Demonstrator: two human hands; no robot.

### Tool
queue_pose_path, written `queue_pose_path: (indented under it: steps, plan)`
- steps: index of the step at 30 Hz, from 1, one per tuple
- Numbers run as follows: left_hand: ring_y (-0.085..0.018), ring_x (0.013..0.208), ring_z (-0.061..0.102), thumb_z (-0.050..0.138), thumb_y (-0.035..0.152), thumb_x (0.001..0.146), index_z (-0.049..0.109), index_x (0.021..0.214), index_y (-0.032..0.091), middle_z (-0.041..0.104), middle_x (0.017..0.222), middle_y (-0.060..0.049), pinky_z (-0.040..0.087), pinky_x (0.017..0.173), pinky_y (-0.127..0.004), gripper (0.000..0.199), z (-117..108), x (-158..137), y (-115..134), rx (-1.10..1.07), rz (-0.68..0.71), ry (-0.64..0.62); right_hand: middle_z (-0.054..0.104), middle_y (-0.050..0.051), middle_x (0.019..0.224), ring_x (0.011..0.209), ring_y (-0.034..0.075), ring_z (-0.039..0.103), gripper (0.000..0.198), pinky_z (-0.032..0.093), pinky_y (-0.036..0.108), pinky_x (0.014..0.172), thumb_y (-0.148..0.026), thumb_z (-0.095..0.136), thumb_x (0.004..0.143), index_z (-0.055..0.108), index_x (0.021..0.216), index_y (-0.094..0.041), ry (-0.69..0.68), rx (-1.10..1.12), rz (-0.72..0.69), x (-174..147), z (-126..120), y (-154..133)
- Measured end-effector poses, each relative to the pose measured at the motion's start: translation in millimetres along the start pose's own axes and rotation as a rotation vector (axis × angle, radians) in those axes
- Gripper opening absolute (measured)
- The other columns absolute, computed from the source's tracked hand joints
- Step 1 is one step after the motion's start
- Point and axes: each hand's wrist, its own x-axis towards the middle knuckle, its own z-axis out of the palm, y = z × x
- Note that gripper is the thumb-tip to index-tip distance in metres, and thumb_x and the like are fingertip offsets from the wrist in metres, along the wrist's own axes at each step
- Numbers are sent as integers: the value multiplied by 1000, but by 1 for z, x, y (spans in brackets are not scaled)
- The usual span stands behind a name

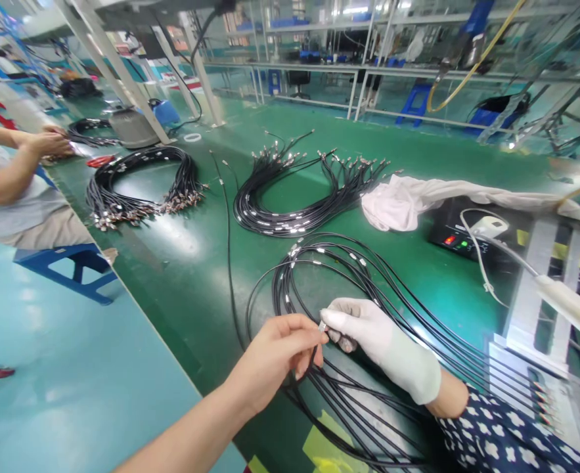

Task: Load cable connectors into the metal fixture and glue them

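Two forearms come in at the lower edge, the left bare, the right in a dark sleeve [501,430] printed with white flowers. Between them, two hands meet at one small silvery piece [322,326] on one black cable [313,360]. Bare thumb and forefinger of the left hand [282,345] pinch it from one side; the right hand [363,325], in a white glove, closes thumb and forefinger on it from the other. That piece stands steeply, its long axis tilted with the upper end leaning right; whether it is a connector or a band is too small to tell. Below the fingers the cable drops and curves down to the left, above the green table [191,282].

Beneath and around the hands lies one loose coil [282,276], its strands running right toward one metal fixture [504,358]. Farther off rest two thick bundles: a middle bundle [280,220] and a left bundle [102,190], both U-shaped, their strands too many to count. One pale cloth [393,203] lies right of the middle bundle, near one black box [460,240] with a red and a green light. At far left, one co-worker [8,184] sits on one blue stool [67,263].
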Motion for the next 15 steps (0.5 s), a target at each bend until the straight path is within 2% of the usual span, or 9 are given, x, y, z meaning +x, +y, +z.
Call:
queue_pose_path:
  steps: [3,7,10,12,15]
  plan:
    - [-5,46,38,74,33,75,65,75,13,58,57,1,28,47,-21,22,-7,1,5,-24,48,33,53,-1,62,52,9,44,53,35,23,51,-66,57,85,59,75,-14,28,1,-45,7,4,-3]
    - [-6,53,43,71,40,78,72,92,11,58,67,0,32,54,-22,32,-21,1,10,-85,94,62,58,2,69,53,11,48,57,38,25,53,-69,48,88,64,87,-14,137,-10,-84,16,5,-3]
    - [-6,54,42,71,43,78,73,92,11,55,66,1,32,55,-22,35,-27,1,10,-105,94,44,61,4,75,59,13,51,56,40,26,56,-68,51,87,66,91,-14,161,-32,-112,21,8,0]
    - [-6,51,40,69,44,79,73,85,12,53,61,1,29,52,-22,34,-24,0,9,-90,87,0,64,6,83,70,16,56,51,45,28,65,-65,57,86,68,92,-15,136,-58,-166,22,12,2]
    - [-6,45,36,64,46,82,74,77,13,54,57,0,23,48,-23,35,-14,-4,10,-24,90,-84,65,10,95,94,24,59,42,47,33,85,-59,64,84,72,82,-17,121,-104,-305,14,17,2]
